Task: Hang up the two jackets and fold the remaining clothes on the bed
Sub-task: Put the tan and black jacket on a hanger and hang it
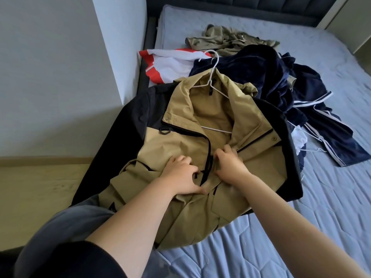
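A tan and black jacket (180,141) lies face up on the bed's near left part, with a white hanger (212,77) inside its collar, hook pointing away. My left hand (181,177) pinches the left front panel at the black zipper. My right hand (230,165) grips the right front panel beside it. Behind lie a red and white garment (170,65), a heap of navy clothes (271,81) with white stripes, and an olive garment (226,40).
The light blue quilted mattress (331,197) stretches to the right and front. A grey wall corner (112,57) stands at the left, with wooden floor (36,187) below it. A second white hanger (309,141) lies among the navy clothes. The dark headboard (261,5) is at the far end.
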